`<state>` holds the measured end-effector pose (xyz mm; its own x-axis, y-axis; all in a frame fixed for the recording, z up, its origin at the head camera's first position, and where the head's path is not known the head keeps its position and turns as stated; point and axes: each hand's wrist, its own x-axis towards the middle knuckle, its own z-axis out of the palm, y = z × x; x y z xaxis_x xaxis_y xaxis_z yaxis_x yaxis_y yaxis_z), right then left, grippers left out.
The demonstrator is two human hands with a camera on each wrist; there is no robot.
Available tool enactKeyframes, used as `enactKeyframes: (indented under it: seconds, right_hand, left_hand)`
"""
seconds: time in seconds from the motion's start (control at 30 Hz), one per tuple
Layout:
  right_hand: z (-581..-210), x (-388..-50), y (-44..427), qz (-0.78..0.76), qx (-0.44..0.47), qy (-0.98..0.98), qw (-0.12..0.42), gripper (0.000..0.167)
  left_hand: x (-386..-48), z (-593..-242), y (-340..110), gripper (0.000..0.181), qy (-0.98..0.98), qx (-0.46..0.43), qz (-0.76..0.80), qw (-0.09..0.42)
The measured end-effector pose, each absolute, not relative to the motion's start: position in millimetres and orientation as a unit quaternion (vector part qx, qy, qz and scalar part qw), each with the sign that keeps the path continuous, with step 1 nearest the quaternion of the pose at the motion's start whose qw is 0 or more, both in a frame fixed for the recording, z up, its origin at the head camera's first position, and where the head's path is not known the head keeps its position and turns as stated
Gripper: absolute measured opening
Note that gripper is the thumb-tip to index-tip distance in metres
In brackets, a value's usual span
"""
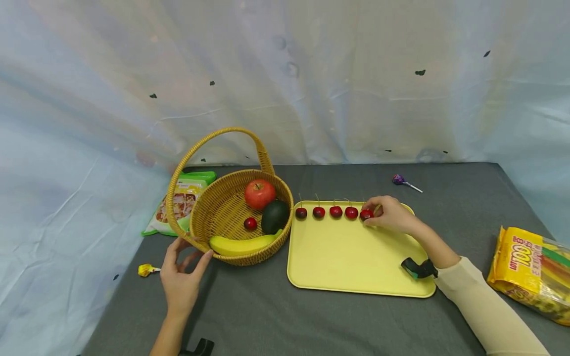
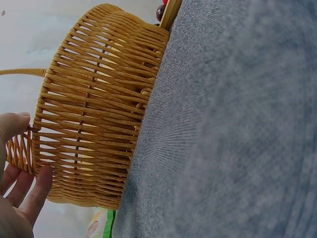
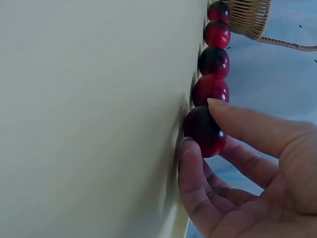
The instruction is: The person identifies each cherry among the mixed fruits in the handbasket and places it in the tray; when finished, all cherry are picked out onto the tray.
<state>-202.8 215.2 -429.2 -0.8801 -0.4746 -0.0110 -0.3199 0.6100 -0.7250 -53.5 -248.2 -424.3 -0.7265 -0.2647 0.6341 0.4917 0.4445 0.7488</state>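
Note:
My right hand (image 1: pixel 393 216) pinches a dark red cherry (image 3: pixel 202 130) between thumb and fingers at the far edge of the yellow tray (image 1: pixel 352 257). That cherry is at the right end of a row of several cherries (image 1: pixel 336 212), their stems pointing away. My left hand (image 1: pixel 180 282) holds the wicker basket (image 2: pixel 94 109) at its rim near the handle's base, thumb on one side and fingers on the other. Inside the basket lie a red apple (image 1: pixel 260 194), a dark green avocado (image 1: pixel 275 217), one cherry (image 1: pixel 250 224) and a banana (image 1: pixel 242 245).
Behind the basket's left side lies a green and white snack bag (image 1: pixel 180 202). A yellow lollipop (image 1: pixel 146 270) is left of my left hand. Beyond the tray is a purple lollipop (image 1: pixel 399 180). A yellow snack package (image 1: pixel 530 272) lies at the far right of the grey cloth.

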Motion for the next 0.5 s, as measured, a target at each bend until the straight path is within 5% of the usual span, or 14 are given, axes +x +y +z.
enactKeyframes:
  seconds: [0.5]
  right_hand:
    - [-385.4, -210.8, 201.2, -0.343, -0.247, 0.904, 0.065, 0.039]
  left_hand:
    - [-53.8, -424.3, -248.2, 0.062, -0.763, -0.087, -0.527, 0.366]
